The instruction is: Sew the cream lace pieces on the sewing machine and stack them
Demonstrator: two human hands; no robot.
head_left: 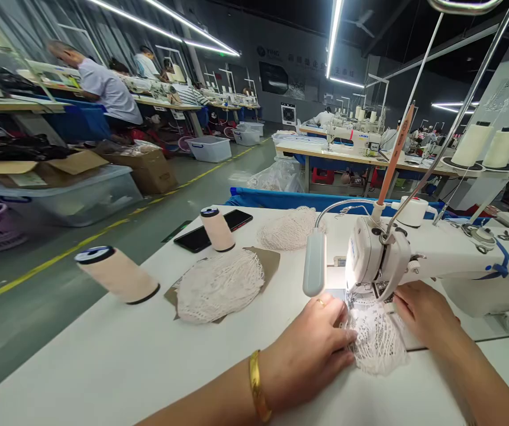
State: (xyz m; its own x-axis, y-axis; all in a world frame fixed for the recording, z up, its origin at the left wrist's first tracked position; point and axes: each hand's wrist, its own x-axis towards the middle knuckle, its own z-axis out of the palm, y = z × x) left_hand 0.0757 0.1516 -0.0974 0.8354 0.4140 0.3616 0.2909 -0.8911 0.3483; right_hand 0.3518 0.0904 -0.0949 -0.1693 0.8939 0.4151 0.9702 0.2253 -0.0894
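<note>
A piece of white lace [376, 338] lies on the white table [148, 361] under the head of a white sewing machine [418, 254]. My left hand [312, 349], with a ring and a gold bangle, rests on the lace's left edge, fingers curled and pressed down on it. My right hand [423, 310] pinches the lace's far right side beside the needle area. A small lamp [315, 264] on a bent neck lights the spot.
Two pale thread cones [116, 276] [217, 228] lie and stand on the table's left. Lace pieces [219, 285] [287, 229] sit on brown card, with a black phone [212, 231] behind. Thread spools [485, 145] stand at right. People work at far benches [103, 89]; bins and boxes [81, 189] line the aisle.
</note>
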